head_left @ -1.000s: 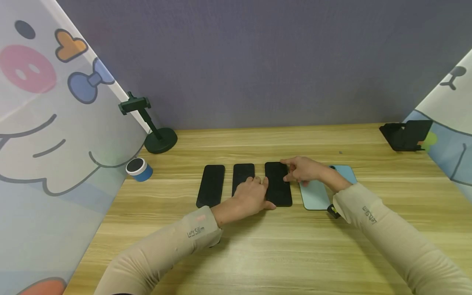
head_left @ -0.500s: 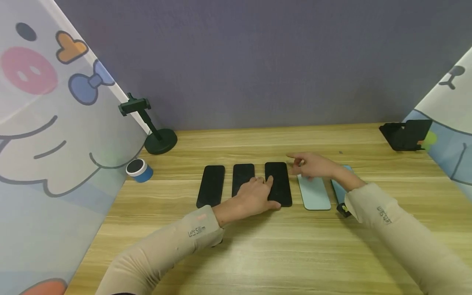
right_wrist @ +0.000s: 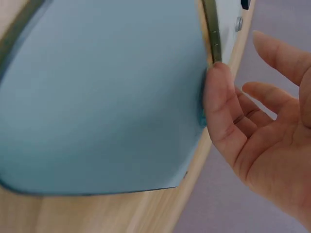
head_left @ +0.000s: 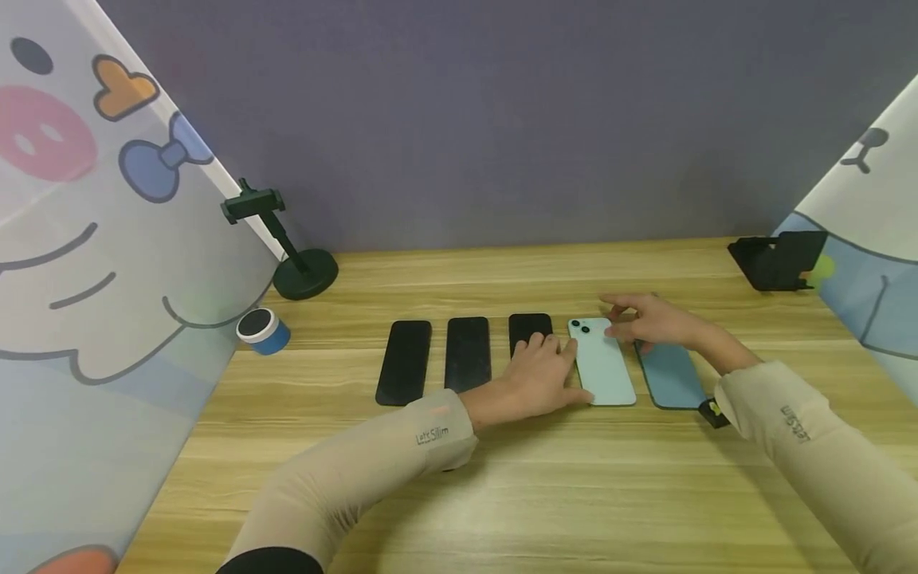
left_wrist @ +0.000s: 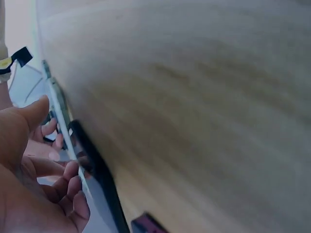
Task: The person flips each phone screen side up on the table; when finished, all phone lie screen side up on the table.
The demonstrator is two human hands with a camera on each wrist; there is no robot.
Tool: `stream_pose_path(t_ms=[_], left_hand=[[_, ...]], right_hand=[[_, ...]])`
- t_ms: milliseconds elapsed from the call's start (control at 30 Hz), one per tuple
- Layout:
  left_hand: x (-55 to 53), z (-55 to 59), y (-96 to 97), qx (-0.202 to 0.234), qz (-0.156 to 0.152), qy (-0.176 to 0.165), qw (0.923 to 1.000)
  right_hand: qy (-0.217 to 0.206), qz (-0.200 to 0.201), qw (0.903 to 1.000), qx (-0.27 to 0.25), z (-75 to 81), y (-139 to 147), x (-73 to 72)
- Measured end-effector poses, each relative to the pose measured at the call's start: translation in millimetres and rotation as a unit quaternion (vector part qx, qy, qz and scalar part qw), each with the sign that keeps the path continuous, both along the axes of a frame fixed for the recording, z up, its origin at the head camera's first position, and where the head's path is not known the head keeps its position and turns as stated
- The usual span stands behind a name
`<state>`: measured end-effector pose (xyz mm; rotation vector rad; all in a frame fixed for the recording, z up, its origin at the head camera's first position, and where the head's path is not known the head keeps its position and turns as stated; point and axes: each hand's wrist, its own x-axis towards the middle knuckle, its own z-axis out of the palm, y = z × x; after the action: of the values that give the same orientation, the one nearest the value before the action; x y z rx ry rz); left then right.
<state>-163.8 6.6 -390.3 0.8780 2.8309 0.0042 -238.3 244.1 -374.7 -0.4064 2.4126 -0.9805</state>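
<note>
Five phones would be a row, so: several phones lie side by side on the wooden table. Three have dark faces: the left one (head_left: 404, 363), the second (head_left: 468, 352) and the third (head_left: 530, 325). My left hand (head_left: 534, 379) covers the lower part of the third, its index finger and thumb at the left edge of a pale mint phone (head_left: 608, 371) lying camera side up. My right hand (head_left: 656, 320) is at that phone's upper right edge, one fingertip touching it, index finger stretched beyond. Below this hand lies a blue phone (head_left: 672, 381), its top partly hidden.
A dark green phone stand (head_left: 304, 273) is at the back left, with a blue-and-white jar (head_left: 264, 331) in front. A black folding stand (head_left: 778, 261) stands at the back right. A grey panel (head_left: 502, 119) closes off the table's back edge.
Both hands have moved right: the left from the second and third dark phones to the mint phone's left edge, the right off the mint phone's top to its right edge, uncovering its cameras.
</note>
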Motion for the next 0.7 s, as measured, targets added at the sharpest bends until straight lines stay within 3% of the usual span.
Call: stream_pose_path(t_ms=[133, 400, 700], left_hand=[[3.1, -5.7, 5.9, -0.018, -0.002, 0.006, 0.9998], [6.9, -13.1, 13.5, -0.047, -0.001, 0.052, 0.9976], [6.5, -15.9, 16.2, -0.053, 0.010, 0.061, 0.9967]], right_hand=[[0.001, 0.003, 1.0000, 0.009, -2.2, 1.2, -0.9], [-0.009, 0.008, 0.9999, 0.005, -1.3, 0.5, -2.6], [-0.016, 0.007, 0.9998, 0.004, -1.8, -1.6, -3.5]])
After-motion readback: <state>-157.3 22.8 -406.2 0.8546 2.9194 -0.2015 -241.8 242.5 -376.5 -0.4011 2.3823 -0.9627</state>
